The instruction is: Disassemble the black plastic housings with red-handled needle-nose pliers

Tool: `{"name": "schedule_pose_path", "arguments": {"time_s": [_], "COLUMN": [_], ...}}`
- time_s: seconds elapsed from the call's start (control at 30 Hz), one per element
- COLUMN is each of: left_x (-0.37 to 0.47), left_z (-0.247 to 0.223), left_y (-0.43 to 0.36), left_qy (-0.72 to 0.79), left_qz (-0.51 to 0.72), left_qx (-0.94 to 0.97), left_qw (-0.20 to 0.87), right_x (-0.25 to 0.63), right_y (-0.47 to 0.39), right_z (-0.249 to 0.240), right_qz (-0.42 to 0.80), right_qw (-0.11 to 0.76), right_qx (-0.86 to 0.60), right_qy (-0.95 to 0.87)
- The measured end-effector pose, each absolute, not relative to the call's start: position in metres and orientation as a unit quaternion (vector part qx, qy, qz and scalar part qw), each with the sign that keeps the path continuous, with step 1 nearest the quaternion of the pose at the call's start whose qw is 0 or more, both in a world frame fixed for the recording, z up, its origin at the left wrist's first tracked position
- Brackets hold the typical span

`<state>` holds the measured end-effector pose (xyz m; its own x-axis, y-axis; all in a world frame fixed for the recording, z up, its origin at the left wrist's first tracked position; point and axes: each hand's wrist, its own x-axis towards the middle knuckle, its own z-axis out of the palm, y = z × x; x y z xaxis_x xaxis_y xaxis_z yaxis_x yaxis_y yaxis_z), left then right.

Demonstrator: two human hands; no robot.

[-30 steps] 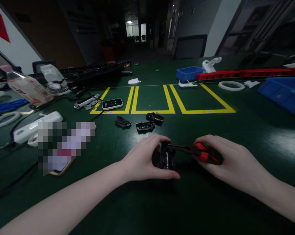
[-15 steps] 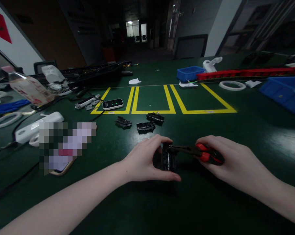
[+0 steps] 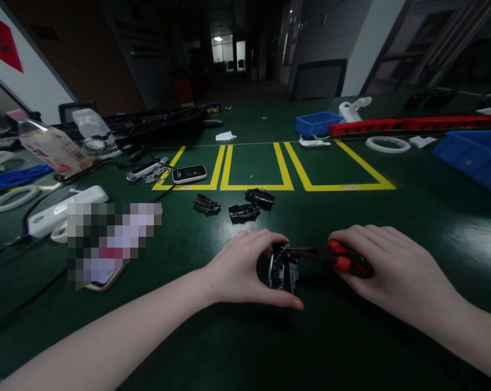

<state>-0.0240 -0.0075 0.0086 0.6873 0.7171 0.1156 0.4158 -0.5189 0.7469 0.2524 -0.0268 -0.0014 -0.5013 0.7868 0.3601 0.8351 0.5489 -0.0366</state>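
Between the thumb and fingers of my left hand (image 3: 245, 269) is a small black plastic part (image 3: 283, 271) with ridges and holes along its face. My right hand (image 3: 386, 271) is wrapped round the red and black handles of needle-nose pliers (image 3: 341, 256). The dark jaws of the pliers reach left to the upper end of the part; whether they bite on it cannot be made out. Beyond my hands lie three similar black parts: one on the left (image 3: 207, 203), one in the middle (image 3: 244, 211) and one behind it (image 3: 260, 197).
Yellow tape outlines (image 3: 257, 187) mark the green table (image 3: 180, 336). At left lie a phone (image 3: 123, 244), a white power strip (image 3: 68, 210) and a bottle (image 3: 52, 144). A small black-and-white device (image 3: 189, 174) rests on the tape. Blue bins, one large (image 3: 471, 160), stand at right.
The black part has turned in my left hand, so more of its ridged face shows. The pliers and my right hand have shifted slightly right and down.
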Motion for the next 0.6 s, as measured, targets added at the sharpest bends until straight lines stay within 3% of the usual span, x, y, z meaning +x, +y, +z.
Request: {"name": "schedule_pose_path", "arguments": {"time_s": [0.6], "left_x": [-0.0237], "left_z": [0.0028], "left_y": [-0.0073], "left_qy": [0.318], "left_qz": [0.246], "left_qx": [0.857], "left_qw": [0.323], "right_x": [0.2569], "right_y": [-0.0248], "right_z": [-0.0069], "right_qz": [-0.073], "right_qw": [0.203], "right_qx": [-0.439], "right_qy": [-0.872]}}
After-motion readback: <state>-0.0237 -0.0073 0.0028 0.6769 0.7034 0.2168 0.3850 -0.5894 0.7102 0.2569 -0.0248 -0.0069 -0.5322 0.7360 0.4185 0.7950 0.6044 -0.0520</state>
